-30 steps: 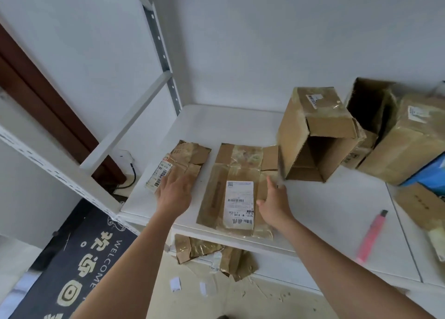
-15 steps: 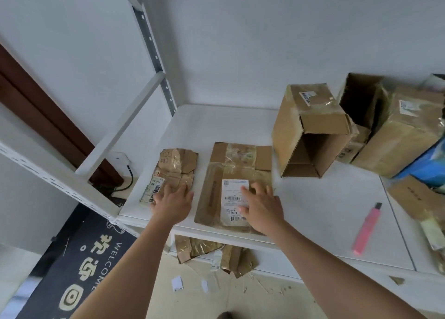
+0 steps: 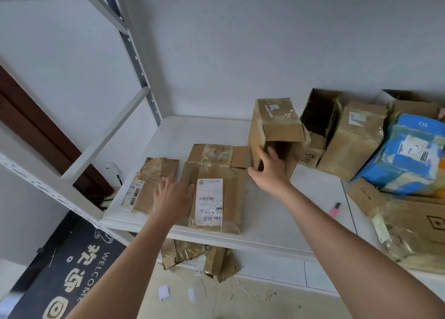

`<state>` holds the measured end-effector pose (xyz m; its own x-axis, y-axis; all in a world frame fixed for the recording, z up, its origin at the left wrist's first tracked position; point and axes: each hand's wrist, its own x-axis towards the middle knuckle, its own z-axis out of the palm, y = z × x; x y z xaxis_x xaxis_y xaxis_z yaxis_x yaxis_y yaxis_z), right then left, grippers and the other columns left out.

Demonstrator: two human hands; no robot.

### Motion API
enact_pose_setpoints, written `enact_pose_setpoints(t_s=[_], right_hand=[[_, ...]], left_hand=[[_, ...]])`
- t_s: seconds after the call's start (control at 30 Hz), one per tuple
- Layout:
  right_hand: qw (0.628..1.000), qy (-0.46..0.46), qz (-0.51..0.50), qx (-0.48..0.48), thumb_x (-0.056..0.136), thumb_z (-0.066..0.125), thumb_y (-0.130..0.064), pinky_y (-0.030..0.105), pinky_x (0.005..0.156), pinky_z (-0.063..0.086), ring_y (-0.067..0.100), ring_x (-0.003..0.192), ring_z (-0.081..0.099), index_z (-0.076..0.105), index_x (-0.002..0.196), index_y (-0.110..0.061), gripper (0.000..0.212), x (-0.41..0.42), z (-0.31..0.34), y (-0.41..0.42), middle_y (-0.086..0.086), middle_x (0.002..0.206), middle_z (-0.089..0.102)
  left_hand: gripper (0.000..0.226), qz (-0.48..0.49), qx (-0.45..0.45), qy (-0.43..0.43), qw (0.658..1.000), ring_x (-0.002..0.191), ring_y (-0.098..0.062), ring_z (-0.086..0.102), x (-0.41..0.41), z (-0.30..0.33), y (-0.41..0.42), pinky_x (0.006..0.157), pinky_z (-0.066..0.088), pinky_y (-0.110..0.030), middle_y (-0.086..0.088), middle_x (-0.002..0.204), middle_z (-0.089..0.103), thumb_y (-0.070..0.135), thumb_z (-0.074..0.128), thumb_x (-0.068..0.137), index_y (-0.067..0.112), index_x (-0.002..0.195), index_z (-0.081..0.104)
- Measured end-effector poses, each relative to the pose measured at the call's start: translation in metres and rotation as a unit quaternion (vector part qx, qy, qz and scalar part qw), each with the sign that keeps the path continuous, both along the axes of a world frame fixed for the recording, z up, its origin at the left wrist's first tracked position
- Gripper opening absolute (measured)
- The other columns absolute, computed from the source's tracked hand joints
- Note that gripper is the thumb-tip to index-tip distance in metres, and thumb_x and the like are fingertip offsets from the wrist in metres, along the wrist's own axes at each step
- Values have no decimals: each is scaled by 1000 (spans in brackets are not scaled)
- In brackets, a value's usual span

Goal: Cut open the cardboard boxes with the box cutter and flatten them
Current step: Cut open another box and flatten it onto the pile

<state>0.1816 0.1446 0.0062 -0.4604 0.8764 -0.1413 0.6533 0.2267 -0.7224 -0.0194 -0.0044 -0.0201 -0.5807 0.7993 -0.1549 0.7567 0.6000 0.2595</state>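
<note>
White metal shelving against a white wall, dark mat on the floor.
White shelf [image 3: 277, 224] board carries the items; perforated grey upright [image 3: 134, 56] rises from its far-left corner, white crossbar [image 3: 106, 138] slants down from it toward the left. Plain white wall [image 3: 240, 54] behind. Brown door frame [image 3: 36, 126] at far left. Dark doormat [image 3: 72, 277] with "WELCOME" lettering on the floor below the shelf's near-left corner. Beige floor [image 3: 240, 302] under the near edge, small white paper scraps [image 3: 164, 292] lying on it. Black cable [image 3: 106, 198] by the shelf's left edge.
</note>
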Motion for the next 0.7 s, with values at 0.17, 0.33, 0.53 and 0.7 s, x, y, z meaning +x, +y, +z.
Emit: enact_pose_setpoints(t_s=[0.17, 0.33, 0.53, 0.7], right_hand=[[993, 121, -4, 19, 102, 50, -25, 18, 110, 12, 11, 151, 9, 18, 158, -23, 64, 29, 18, 4, -6, 165, 4], [971, 213, -15, 111, 101, 52, -15, -9, 98, 12, -16, 132, 16, 32, 153, -12, 56, 70, 54, 2, -4, 162, 18], [933, 323, -61, 149, 94, 56, 1, 9, 97, 41, -4, 116, 47, 46, 146, -19, 56, 129, 79, -5, -13, 150, 36], [884, 422, -178, -92, 95, 55, 2, 35, 113, 37, 7, 129, 49, 57, 134, -38, 56, 156, 67, -5, -15, 150, 43]], left_hand=[[47, -31, 16, -37, 999, 143, -31, 26, 30, 0, -2, 117, 22, -51, -10, 153, 35, 39, 36, 103, 19, 145, 41], [52, -9, 46, -71, 996, 142, -30, 30, 62, 9, -2, 116, 26, -45, -12, 154, 33, 39, 38, 104, 14, 150, 35], [48, 18, 64, -176, 982, 132, -25, 45, 102, 20, 0, 108, 34, -37, -12, 147, 43, 35, 36, 105, 11, 147, 40], [43, 186, 202, -482, 832, 110, -22, 59, 118, 47, -1, 96, 43, -40, 0, 122, 58, 48, 38, 103, 19, 131, 52]])
